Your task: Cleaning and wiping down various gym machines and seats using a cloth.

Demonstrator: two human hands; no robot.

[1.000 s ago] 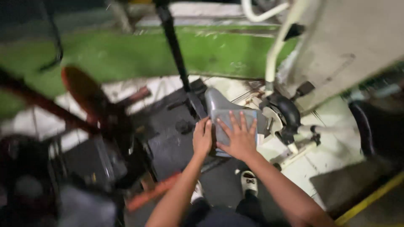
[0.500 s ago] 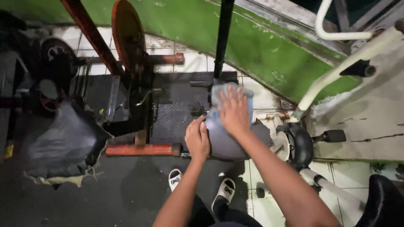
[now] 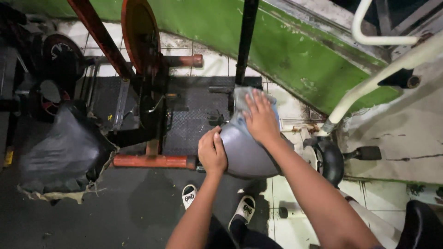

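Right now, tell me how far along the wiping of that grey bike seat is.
Nothing on the grey seat shows plainly as already wiped; its surface looks evenly dull. In hand: the right hand presses a blue-grey cloth on the seat's narrow front end, while the left hand grips the seat's left edge. The wide rear part nearest the person lies uncovered by the cloth, so it may remain to be wiped.

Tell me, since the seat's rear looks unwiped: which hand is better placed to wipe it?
Right hand, probably: it already presses the cloth flat on the grey seat. The left hand only grips the seat's edge.
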